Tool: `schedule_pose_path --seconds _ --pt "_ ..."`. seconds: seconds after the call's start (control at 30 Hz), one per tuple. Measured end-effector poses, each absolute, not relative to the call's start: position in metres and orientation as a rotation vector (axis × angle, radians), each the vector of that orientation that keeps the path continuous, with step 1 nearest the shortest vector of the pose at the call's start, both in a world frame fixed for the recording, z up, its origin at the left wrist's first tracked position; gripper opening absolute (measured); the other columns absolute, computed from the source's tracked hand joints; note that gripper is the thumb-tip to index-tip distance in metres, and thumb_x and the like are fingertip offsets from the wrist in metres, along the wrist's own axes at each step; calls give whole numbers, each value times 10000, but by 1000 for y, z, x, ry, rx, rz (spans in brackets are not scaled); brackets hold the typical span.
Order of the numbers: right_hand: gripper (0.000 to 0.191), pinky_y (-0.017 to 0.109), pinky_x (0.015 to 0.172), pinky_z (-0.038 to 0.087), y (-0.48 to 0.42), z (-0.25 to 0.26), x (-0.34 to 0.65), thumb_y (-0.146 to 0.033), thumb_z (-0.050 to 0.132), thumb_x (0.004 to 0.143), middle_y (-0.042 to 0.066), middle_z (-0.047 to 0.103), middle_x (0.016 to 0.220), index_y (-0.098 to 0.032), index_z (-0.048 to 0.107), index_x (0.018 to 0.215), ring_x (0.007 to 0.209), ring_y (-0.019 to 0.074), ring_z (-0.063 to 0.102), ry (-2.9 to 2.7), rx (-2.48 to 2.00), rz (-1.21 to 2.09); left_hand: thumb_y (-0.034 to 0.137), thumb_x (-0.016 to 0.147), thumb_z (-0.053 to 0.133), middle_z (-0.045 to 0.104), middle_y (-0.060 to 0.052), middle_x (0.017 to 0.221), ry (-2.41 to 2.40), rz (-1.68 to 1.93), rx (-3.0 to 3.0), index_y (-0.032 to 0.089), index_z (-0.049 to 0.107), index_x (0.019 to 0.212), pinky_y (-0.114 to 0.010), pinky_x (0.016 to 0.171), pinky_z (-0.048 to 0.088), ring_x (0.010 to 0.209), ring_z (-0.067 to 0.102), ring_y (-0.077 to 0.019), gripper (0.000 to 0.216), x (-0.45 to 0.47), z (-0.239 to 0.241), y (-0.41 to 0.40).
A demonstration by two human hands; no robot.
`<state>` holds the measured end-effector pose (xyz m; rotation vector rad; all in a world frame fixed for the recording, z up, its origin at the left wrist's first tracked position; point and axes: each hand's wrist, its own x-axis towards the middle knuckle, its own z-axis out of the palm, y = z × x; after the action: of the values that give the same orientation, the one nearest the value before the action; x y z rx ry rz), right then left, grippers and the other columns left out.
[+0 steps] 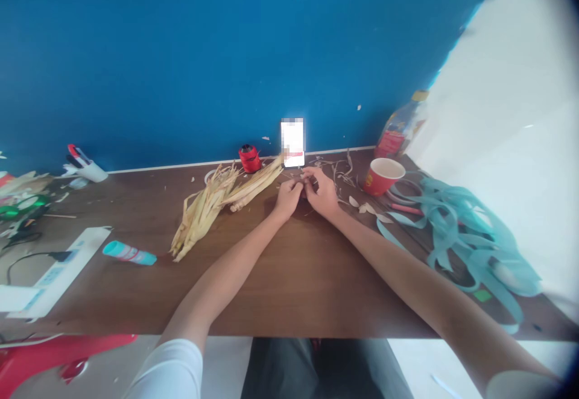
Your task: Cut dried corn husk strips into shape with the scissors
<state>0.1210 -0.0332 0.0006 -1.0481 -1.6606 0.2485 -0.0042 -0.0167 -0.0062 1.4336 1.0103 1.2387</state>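
My white sleeve (168,370) and dark trousers (316,372) are filling the bottom of my view, and my bare forearms are reaching across a brown wooden desk (307,296) that is standing against a blue wall (181,55). At the left of the desk, a white power strip (58,272) is lying with a black cable plugged into it, and a teal tube (129,253) is lying near it. On the right, a tangle of teal strips (465,233) is spreading across the desk beside a red paper cup (382,176), while a plastic bottle (400,126) is standing behind the cup.

A bundle of dry, pale husk strips (203,212) is lying just left of my hands, with a red spool (250,159) and a blurred phone (292,143) standing beyond it. The bundle's upper end is reaching almost to my left hand (288,199). My right hand (322,193) is meeting that hand at the front, and my fingers (307,183) are curling narrowly together, pinching something too small and hidden for me to make out.

Thin shreds and pale scraps (366,208) are lying around my hands, showing that some material is already torn away, while most of the bundle is remaining in a loose heap on the desk.
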Motion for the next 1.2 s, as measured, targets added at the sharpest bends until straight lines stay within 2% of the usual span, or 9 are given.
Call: schedule_pose_path --seconds 0.13,0.3,0.5,0.67,0.9,1.1,1.2 --pt "330 358 754 517 -32 0 120 -173 498 858 50 693 1007 -234 571 1174 785 200 649 -1676 -1059 248 228 830 523 545 3 593 1011 1285 1428 158 579 644 -232 577 389 591 496 -117 206 -5 -9 -15" --pt "338 347 717 509 -32 1 121 -210 510 875 45 697 951 -219 552 1210 754 200 643 -1618 -1085 245 222 834 519 521 24 560 1029 1256 1458 161 571 663 -221 553 367 539 460 -99 189 -4 -6 -17" --pt "258 361 770 524 -33 1 121 -220 509 883 54 715 1028 -232 624 1114 800 210 661 -1633 -1077 193 208 819 512 509 32 546 1030 1221 1426 160 592 710 -223 471 322 471 427 -93 143 -3 -3 -18" --pt "262 341 718 530 -34 0 120 -194 521 859 60 714 1092 -228 641 1089 764 192 665 -1649 -1080 176 211 813 485 484 34 505 1052 1235 1404 169 541 633 -234 472 312 464 421 -98 194 -4 -3 -18" --pt "348 335 708 529 -34 -1 119 -182 528 844 40 710 990 -234 588 1182 764 191 661 -1652 -1080 189 199 804 484 480 32 513 1069 1329 1420 166 506 569 -232 533 317 513 426 -89 239 -6 -3 -19" --pt "328 339 707 523 -33 -1 120 -191 524 855 27 691 944 -239 575 1176 744 186 643 -1632 -1067 185 192 803 487 503 33 522 1050 1268 1403 164 565 642 -234 488 304 472 421 -91 182 -4 2 -21" --pt "337 339 708 523 -33 -1 120 -190 527 851 23 691 930 -237 575 1181 743 188 646 -1641 -1079 202 200 810 496 497 36 519 1038 1240 1367 169 539 632 -231 475 305 458 422 -87 186 -4 2 -20"
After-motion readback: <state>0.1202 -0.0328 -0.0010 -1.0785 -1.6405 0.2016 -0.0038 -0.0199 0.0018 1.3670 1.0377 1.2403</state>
